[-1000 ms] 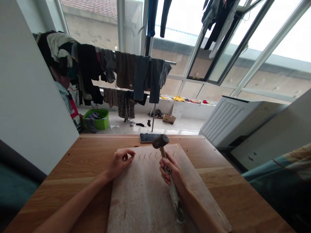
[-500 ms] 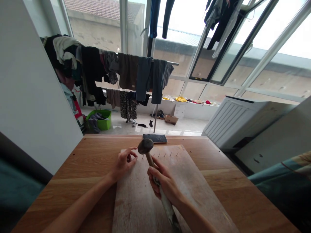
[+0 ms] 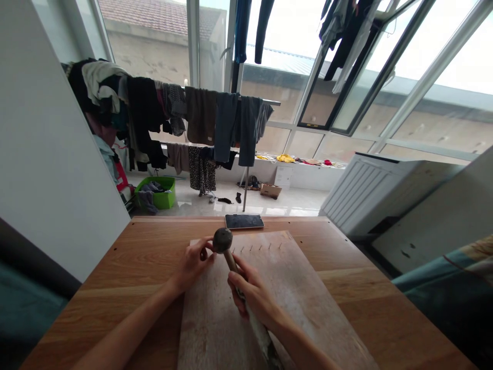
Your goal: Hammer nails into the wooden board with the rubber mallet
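Observation:
My right hand [image 3: 252, 290] grips the handle of a hammer [image 3: 223, 241], whose rounded dark head is raised at the far left of a wooden board [image 3: 215, 324]. My left hand [image 3: 198, 261] is at the board's far left corner, thumb and index finger apart, other fingers curled. The hammer head partly covers its fingertips, and I see nothing held there. Several thin nails [image 3: 251, 248] stand in a row along the board's far edge, right of the hammer head. Whatever lies directly behind the head is hidden.
The board lies on a wood-grain table [image 3: 127, 288]. A phone [image 3: 244, 221] rests near the table's far edge. Beyond stand a green basket [image 3: 166, 199] with clothes, a laundry rack with hanging trousers [image 3: 226, 128], and a white ribbed appliance [image 3: 358, 190] at right.
The hammer head has moved slightly left and nearer to me, now overlapping my left fingertips. My right hand has shifted left with it. My left hand has barely moved.

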`<state>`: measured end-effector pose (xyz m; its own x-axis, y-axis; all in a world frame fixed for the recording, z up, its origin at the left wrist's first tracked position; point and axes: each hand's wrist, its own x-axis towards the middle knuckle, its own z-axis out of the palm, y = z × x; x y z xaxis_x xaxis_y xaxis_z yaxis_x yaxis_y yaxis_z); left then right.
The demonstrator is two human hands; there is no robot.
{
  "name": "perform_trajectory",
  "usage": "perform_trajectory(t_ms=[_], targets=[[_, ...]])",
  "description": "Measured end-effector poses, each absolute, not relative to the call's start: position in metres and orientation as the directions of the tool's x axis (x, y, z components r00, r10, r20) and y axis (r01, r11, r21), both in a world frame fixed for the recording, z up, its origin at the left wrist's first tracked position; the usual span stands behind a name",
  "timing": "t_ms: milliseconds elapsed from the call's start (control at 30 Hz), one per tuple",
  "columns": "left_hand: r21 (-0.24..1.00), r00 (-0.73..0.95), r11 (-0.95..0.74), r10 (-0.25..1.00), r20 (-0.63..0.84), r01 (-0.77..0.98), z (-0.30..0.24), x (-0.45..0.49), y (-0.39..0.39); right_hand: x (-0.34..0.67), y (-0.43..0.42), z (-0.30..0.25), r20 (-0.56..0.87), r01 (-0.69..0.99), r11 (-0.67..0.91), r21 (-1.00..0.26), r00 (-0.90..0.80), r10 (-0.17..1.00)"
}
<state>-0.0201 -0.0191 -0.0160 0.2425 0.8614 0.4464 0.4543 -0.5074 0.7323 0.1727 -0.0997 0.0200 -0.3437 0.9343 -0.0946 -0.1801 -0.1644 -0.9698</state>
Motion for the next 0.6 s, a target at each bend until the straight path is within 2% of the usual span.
perform_trajectory(t_ms=[167,300,433,600], targets=[[0.734,0.256,-0.497,0.868,0.426,0.464,-0.017,-0.021,-0.019,0.186,-0.108,0.024,-0.123,-0.302,-0.234,-0.924,-0.344,0.931],[0.734,0.243,-0.481,0.877,0.416,0.48,-0.014,-0.02,-0.021,0.212,-0.135,0.025,-0.138,-0.448,-0.185,-0.875,-0.134,0.981],[0.732,0.232,-0.475,0.879,0.415,0.489,-0.011,-0.02,-0.023,0.241,-0.165,0.012,-0.193,-0.354,-0.149,-0.923,0.092,0.977],[0.725,0.226,-0.471,0.881,0.416,0.503,-0.009,-0.018,-0.022,0.255,-0.174,-0.013,-0.416,-0.306,-0.378,-0.874,0.067,0.907]])
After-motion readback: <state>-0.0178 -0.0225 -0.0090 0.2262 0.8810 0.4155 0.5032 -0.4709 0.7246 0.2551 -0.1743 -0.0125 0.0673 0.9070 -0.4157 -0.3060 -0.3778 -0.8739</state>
